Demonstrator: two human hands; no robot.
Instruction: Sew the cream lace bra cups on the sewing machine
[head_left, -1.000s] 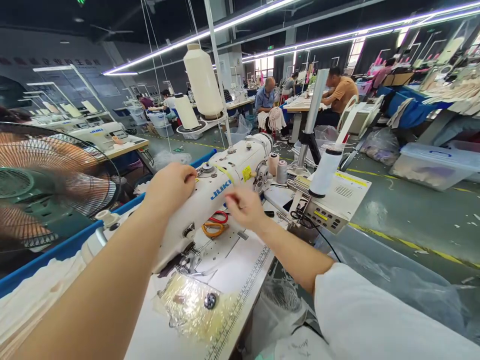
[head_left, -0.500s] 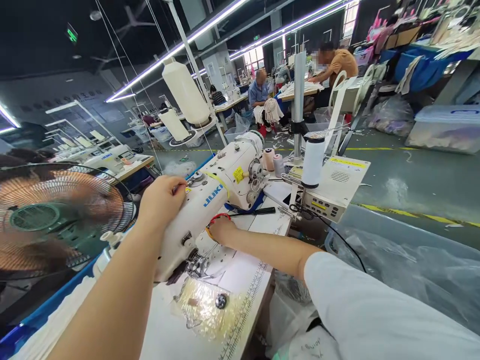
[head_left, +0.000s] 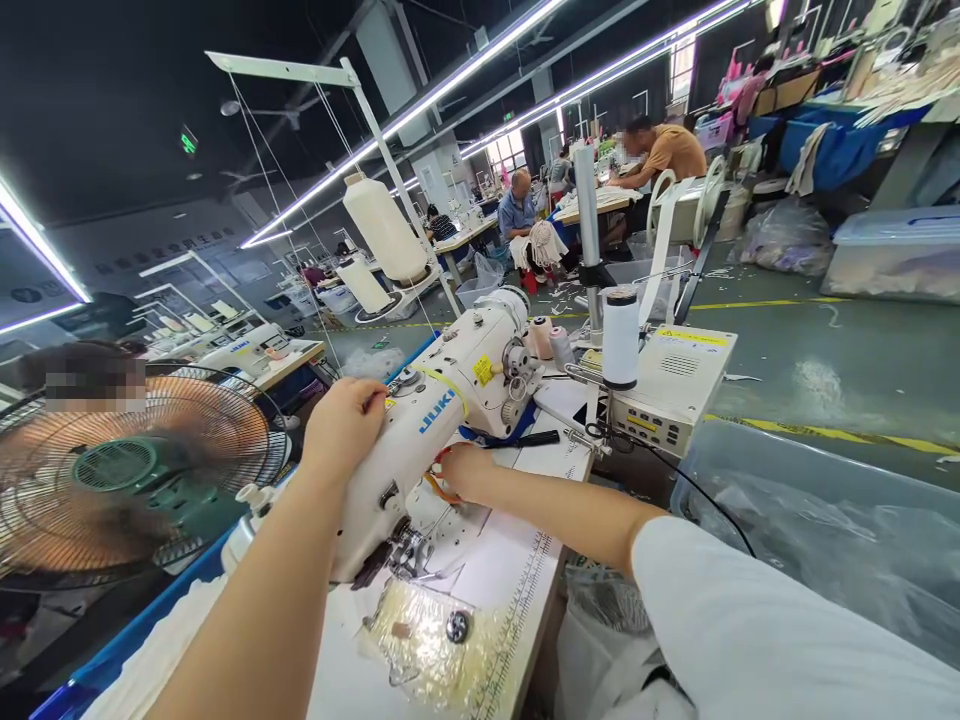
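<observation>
My left hand (head_left: 346,428) rests on top of the white JUKI sewing machine (head_left: 401,437), its fingers curled together near the thread guides (head_left: 407,380). Whatever those fingers may pinch is hidden. Beneath the machine's arm, my right hand (head_left: 466,472) is closed around orange-handled scissors (head_left: 444,490); their blades are mostly out of sight. Closer to me are the needle and presser foot area (head_left: 409,552) and a clear, yellowish plastic cover (head_left: 427,650) with a small black round piece (head_left: 457,627) on it.
A caged fan (head_left: 120,470) stands at left, a person behind it. Thread cones (head_left: 385,228) rise behind the machine. At right are a control box (head_left: 671,380), a white spool (head_left: 621,338) and a plastic bin (head_left: 810,480). Other people work at tables farther back.
The view has shifted, so the machine and both hands appear slightly lower and to the right. The right hand has turned a little with the scissors; the left stays on the machine.
</observation>
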